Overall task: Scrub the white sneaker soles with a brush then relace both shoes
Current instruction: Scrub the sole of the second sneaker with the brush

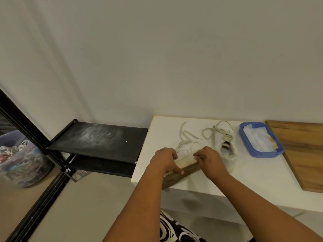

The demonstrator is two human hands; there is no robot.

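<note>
Two bare forearms without sleeves, and a black-and-white swirl-patterned garment [174, 229] at the lap.

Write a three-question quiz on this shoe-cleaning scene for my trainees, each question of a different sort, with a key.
1. True or false: both hands hold the sneaker that lies on its side at the table's near edge.
2. Which container stands right of the second sneaker? A) red bucket B) blue tray C) glass jar
3. Fill in: loose ______ trail across the table behind the held sneaker.

Key
1. True: the left hand and right hand grip it, its ridged sole facing the camera.
2. B
3. laces
</note>
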